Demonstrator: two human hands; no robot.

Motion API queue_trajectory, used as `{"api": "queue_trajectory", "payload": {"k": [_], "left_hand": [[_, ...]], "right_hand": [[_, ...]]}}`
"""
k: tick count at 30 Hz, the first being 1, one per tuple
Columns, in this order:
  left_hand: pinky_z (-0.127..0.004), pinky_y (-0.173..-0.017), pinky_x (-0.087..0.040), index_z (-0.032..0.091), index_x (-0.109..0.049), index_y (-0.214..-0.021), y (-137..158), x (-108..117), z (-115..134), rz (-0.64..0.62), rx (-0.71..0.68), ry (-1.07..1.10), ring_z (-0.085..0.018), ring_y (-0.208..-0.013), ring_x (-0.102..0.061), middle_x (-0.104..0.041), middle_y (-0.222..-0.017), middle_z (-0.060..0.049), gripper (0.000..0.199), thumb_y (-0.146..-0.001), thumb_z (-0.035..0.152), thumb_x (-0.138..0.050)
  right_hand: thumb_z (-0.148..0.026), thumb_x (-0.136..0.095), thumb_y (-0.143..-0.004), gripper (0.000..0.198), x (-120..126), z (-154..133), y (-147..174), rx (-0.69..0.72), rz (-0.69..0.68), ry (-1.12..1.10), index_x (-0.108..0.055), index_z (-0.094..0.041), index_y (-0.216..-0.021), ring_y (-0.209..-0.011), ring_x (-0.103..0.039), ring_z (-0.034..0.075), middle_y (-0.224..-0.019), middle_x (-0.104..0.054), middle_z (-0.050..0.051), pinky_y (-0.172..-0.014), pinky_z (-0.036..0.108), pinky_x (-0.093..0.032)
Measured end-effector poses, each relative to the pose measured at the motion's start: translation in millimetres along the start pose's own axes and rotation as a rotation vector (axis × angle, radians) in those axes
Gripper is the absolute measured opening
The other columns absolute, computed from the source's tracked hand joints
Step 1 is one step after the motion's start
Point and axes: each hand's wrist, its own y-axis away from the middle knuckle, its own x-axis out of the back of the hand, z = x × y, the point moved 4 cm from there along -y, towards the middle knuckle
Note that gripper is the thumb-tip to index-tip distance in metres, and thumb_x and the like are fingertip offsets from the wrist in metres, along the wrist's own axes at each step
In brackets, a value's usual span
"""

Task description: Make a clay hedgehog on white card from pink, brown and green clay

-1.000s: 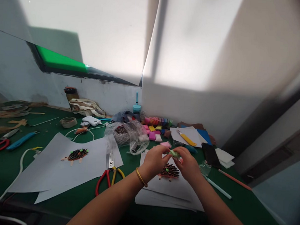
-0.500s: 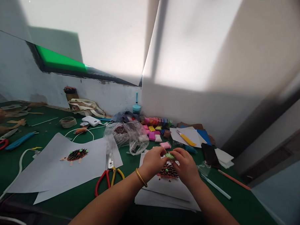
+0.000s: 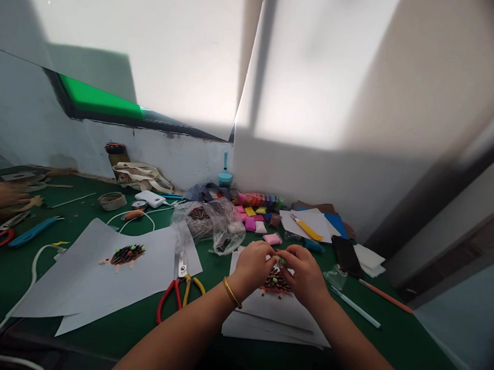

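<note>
My left hand and my right hand meet over the stack of white paper. Pinched between their fingertips is a small green clay packet, mostly hidden by the fingers. Below the fingers, a hedgehog picture with dark spines, a reddish body and a green dot lies on the top sheet, partly covered by my hands. Just beyond my hands sits a pink clay packet. More small packets in several colours lie behind it, with a white clay packet among them.
To the left, another hedgehog picture lies on white sheets, near red-handled scissors and yellow-handled ones. A crumpled plastic bag stands behind. On the right are a pale pen and a yellow cutter. A co-worker's hand is far left.
My fingers have closed further over the green clay packet, so less of it shows. At far left, the co-worker's hand has moved right and is blurred.
</note>
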Motion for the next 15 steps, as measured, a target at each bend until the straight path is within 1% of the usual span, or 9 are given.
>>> {"api": "queue_trajectory", "payload": {"k": [5,7,8,9,11,13,15], "left_hand": [[-0.031,-0.079,-0.040,0.018,-0.063,-0.075,-2,5,6,-0.084,-0.071,-0.026,-0.021,-0.088,-0.055,-0.062,-0.087,-0.007,0.010,-0.077,0.022,-0.055],[-0.030,-0.074,-0.040,0.017,-0.062,-0.072,-4,10,5,-0.095,-0.074,0.005,-0.020,-0.083,-0.055,-0.061,-0.082,-0.006,0.009,-0.076,0.022,-0.055],[-0.030,-0.072,-0.040,0.017,-0.061,-0.072,-6,14,3,-0.084,-0.052,0.055,-0.019,-0.080,-0.055,-0.060,-0.080,-0.005,0.009,-0.076,0.022,-0.054],[-0.029,-0.069,-0.040,0.017,-0.060,-0.072,-8,17,0,-0.069,-0.014,0.138,-0.018,-0.076,-0.054,-0.060,-0.078,-0.004,0.010,-0.077,0.024,-0.054],[-0.026,-0.063,-0.040,0.017,-0.059,-0.075,-11,21,-8,-0.050,0.096,0.402,-0.015,-0.068,-0.054,-0.060,-0.073,-0.003,0.015,-0.079,0.031,-0.054],[-0.025,-0.058,-0.040,0.017,-0.059,-0.079,-11,21,-15,-0.069,0.215,0.712,-0.013,-0.062,-0.055,-0.060,-0.069,-0.002,0.023,-0.080,0.039,-0.054],[-0.024,-0.057,-0.041,0.015,-0.060,-0.081,-9,18,-21,-0.099,0.310,0.949,-0.013,-0.061,-0.057,-0.063,-0.070,-0.003,0.028,-0.079,0.043,-0.056]], "right_hand": [[-0.022,-0.057,-0.076,0.019,2,-4,-2,0.042,-0.060,0.076,-0.066,-0.023,-0.092,-0.086,-0.051,0.020,-0.092,-0.057,0.006,-0.073,0.031,-0.038],[-0.021,-0.058,-0.074,0.018,3,-1,-4,0.028,-0.064,0.137,-0.066,-0.023,-0.090,-0.087,-0.051,0.021,-0.093,-0.058,0.006,-0.073,0.031,-0.036],[-0.021,-0.057,-0.074,0.018,3,3,-4,0.000,-0.058,0.173,-0.066,-0.023,-0.090,-0.088,-0.051,0.021,-0.093,-0.058,0.006,-0.073,0.032,-0.036],[-0.021,-0.056,-0.075,0.019,3,10,-5,-0.039,-0.049,0.206,-0.066,-0.023,-0.090,-0.089,-0.051,0.022,-0.094,-0.059,0.006,-0.074,0.032,-0.036],[-0.023,-0.053,-0.078,0.021,-1,31,-5,-0.150,-0.033,0.255,-0.066,-0.023,-0.094,-0.091,-0.052,0.022,-0.096,-0.059,0.007,-0.075,0.032,-0.036],[-0.033,-0.049,-0.083,0.027,-12,59,-3,-0.270,-0.073,0.260,-0.065,-0.023,-0.103,-0.092,-0.053,0.023,-0.102,-0.060,0.009,-0.074,0.032,-0.039],[-0.039,-0.046,-0.085,0.034,-26,89,1,-0.402,-0.152,0.243,-0.065,-0.022,-0.107,-0.095,-0.054,0.024,-0.105,-0.060,0.010,-0.076,0.032,-0.041]]}}
